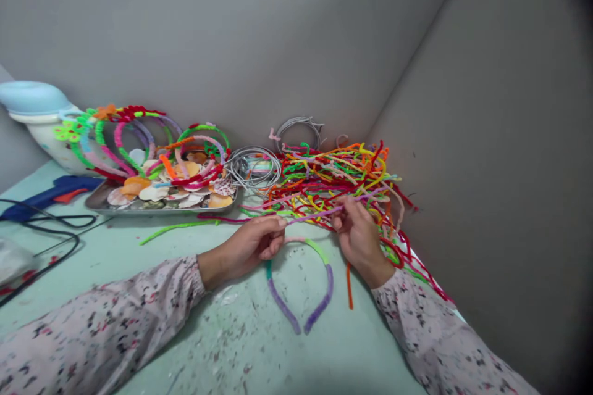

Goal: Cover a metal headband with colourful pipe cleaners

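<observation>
The left hand (254, 243) was pinched on a purple pipe cleaner (315, 216), thumb against curled fingers, and the right hand (357, 233) gripped the same strand farther along. Between them it ran nearly straight, its long axis crosswise to the person and tipped slightly away toward the right, where its far end passed beyond the right hand over the heap of pipe cleaners (324, 182). Just below that span, on the person's side, a wrapped headband (330, 281) lay flat on the table (259, 352), its long axis running away from the person, arch outward, both tips pointing back and close together. The left hand was the nearer, overlapping the arch's left shoulder in view; whether it touched could not be told. An orange pipe cleaner (349, 287) lay right of the headband, roughly in line with it.
</observation>
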Demonstrator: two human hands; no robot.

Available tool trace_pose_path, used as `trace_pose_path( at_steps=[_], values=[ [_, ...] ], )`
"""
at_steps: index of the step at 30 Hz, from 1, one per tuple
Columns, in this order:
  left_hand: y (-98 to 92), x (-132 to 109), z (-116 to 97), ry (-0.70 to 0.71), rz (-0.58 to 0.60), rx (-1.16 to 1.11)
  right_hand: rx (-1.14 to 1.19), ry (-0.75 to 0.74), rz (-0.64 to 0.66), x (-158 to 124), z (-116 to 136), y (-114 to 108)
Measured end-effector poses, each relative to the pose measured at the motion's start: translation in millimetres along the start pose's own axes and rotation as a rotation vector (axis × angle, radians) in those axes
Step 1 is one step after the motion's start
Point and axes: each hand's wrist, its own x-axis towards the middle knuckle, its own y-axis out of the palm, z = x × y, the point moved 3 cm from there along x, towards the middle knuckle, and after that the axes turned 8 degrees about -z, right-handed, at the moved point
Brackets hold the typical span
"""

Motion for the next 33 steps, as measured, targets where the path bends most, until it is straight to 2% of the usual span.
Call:
trace_pose_path(
  at_steps=[4, 7, 12, 22, 25, 29, 33],
  values=[
    [0.7, 0.7, 1.2, 0.014, 0.031, 0.04, -0.111, 0.058, 0.255, -14.1, -8.1, 6.9],
    [1.1, 1.7, 3.9, -0.014, 0.051, 0.027, -0.239, 0.044, 0.35, -21.4, -14.3, 9.0],
    [2.0, 2.7, 6.3, -0.074, 0.085, -0.004, -0.358, 0.033, 0.316, -21.6, -15.7, 9.7],
    [2.7, 1.6, 6.0, -0.12, 0.053, 0.021, -0.428, 0.056, 0.308, -20.8, -16.2, 11.1],
    [3.3, 2.9, 6.1, -0.127, 0.041, 0.036, -0.363, 0.086, 0.316, -21.0, -16.9, 10.9],
    [1.7, 4.2, 7.2, -0.123, 0.021, 0.034, -0.148, 0.135, 0.292, -19.9, -14.8, 10.7],
    [-0.4, 3.5, 7.4, -0.121, 0.007, 0.037, -0.072, 0.106, 0.253, -16.6, -10.7, 10.2]
  ],
)
